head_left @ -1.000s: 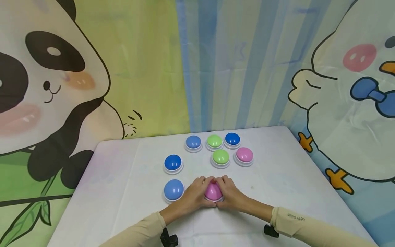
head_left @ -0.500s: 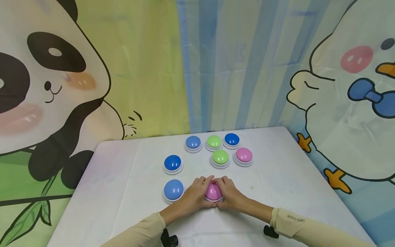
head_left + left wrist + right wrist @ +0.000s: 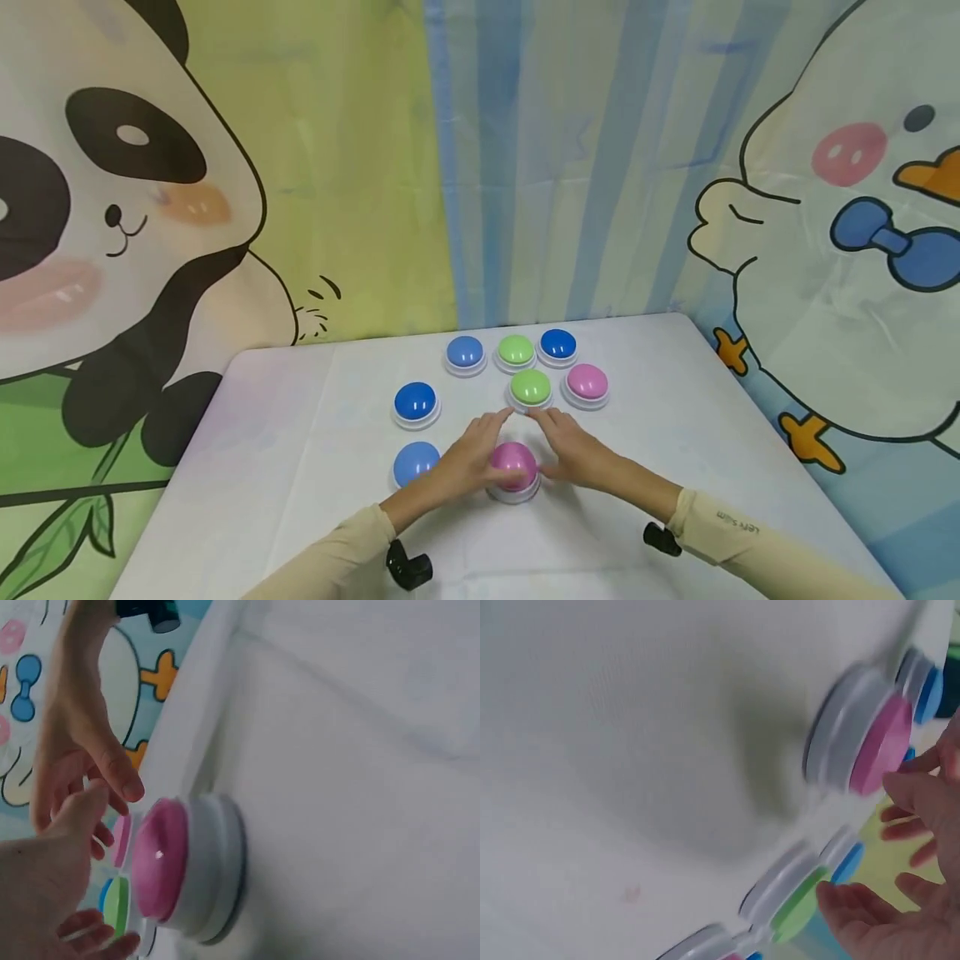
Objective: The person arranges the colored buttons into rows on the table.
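Left hand (image 3: 474, 460) and right hand (image 3: 576, 452) flank a pink button (image 3: 513, 458), fingers released. Green buttons (image 3: 531, 386) stand nearer the surface's far edge (image 3: 637, 329).

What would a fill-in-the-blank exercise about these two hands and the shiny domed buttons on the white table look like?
1. In the head view, the glossy, dome-shaped button between the person's left hand and right hand is coloured ____.
2. The glossy green-domed buttons on the flat white table number ____.
3. At the person's left, the printed fabric backdrop shows a black-and-white animal, a ____.

Missing words: pink; two; panda.
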`<state>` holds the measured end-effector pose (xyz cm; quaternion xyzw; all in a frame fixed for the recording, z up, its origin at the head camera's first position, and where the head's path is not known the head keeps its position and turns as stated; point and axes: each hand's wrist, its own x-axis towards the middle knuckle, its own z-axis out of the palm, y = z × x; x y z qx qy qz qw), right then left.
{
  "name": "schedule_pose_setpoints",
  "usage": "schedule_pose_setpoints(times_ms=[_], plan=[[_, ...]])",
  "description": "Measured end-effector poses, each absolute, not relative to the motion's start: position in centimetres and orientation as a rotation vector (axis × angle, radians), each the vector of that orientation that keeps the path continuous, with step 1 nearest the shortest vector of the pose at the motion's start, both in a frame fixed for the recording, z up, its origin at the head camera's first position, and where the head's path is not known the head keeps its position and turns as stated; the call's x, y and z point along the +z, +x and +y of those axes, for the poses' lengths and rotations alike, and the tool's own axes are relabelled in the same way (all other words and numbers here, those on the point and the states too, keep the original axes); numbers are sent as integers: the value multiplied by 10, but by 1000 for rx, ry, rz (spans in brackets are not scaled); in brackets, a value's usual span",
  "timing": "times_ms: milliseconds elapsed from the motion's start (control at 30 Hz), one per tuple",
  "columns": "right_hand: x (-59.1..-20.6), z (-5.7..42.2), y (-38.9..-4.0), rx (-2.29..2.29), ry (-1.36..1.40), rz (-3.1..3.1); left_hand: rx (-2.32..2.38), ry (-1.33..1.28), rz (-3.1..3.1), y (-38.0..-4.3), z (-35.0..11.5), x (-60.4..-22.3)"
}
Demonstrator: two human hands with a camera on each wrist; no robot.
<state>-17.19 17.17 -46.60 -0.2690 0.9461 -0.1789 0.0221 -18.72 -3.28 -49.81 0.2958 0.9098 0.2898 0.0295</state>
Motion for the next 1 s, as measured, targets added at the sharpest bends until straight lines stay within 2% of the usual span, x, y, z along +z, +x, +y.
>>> schedule_pose_setpoints(times_ms=[200, 333, 633, 1000], plan=[[-471, 173, -218, -733, -722, 3116, 959, 950, 2882, -248, -10, -492], [-485, 168, -241, -714, -581, 3142, 860, 891, 2903, -269, 5, -502], [-495, 166, -261, -717, -460, 3011, 870, 784, 2830, -281, 14, -502], [-493, 169, -259, -751, -430, 2958, 877, 817, 2812, -281, 7, -502]])
